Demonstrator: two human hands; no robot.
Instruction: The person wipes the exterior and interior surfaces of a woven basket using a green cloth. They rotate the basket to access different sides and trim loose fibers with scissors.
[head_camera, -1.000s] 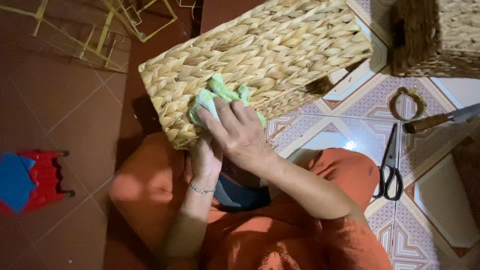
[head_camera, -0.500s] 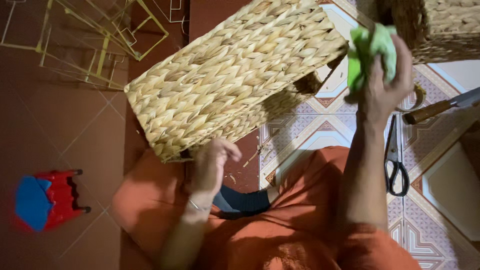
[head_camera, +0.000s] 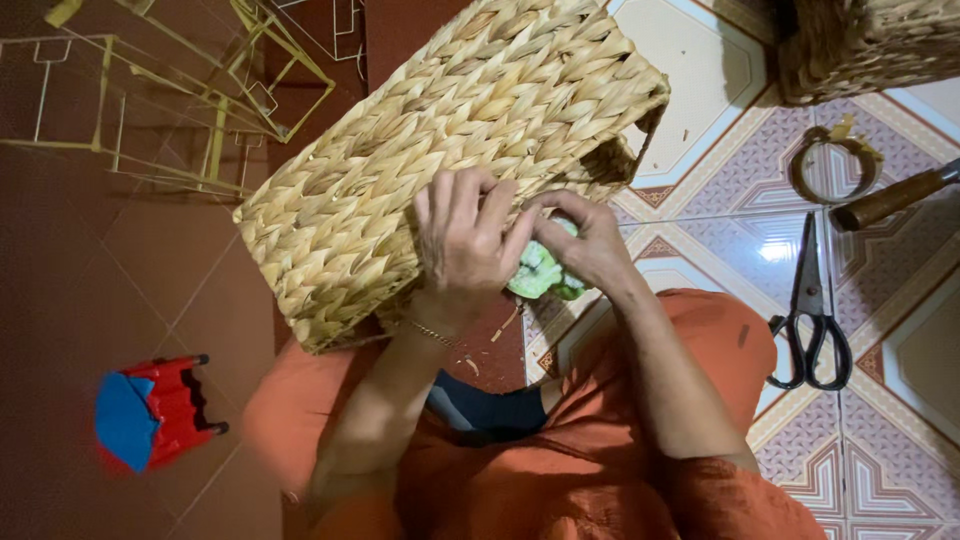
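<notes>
A woven straw basket (head_camera: 420, 150) lies tilted across my lap and the tiled floor. My left hand (head_camera: 465, 240) presses on the basket's near side, fingers curled over the weave. Right beside it, my right hand (head_camera: 590, 245) is closed around a crumpled green cloth (head_camera: 540, 272), held against the basket's lower edge. The two hands touch each other. A thin bracelet sits on my left wrist.
Black-handled scissors (head_camera: 812, 315) lie on the tiles to the right, near a wooden-handled tool (head_camera: 895, 200) and a coil of straw (head_camera: 830, 165). A second woven basket (head_camera: 870, 45) stands at top right. Yellow wire frames (head_camera: 200, 90) lie at top left; a red and blue stool (head_camera: 150, 410) at lower left.
My right hand had lifted the green cloth up to the right; it has come back down to the basket's edge beside my left hand, which moved up onto the basket.
</notes>
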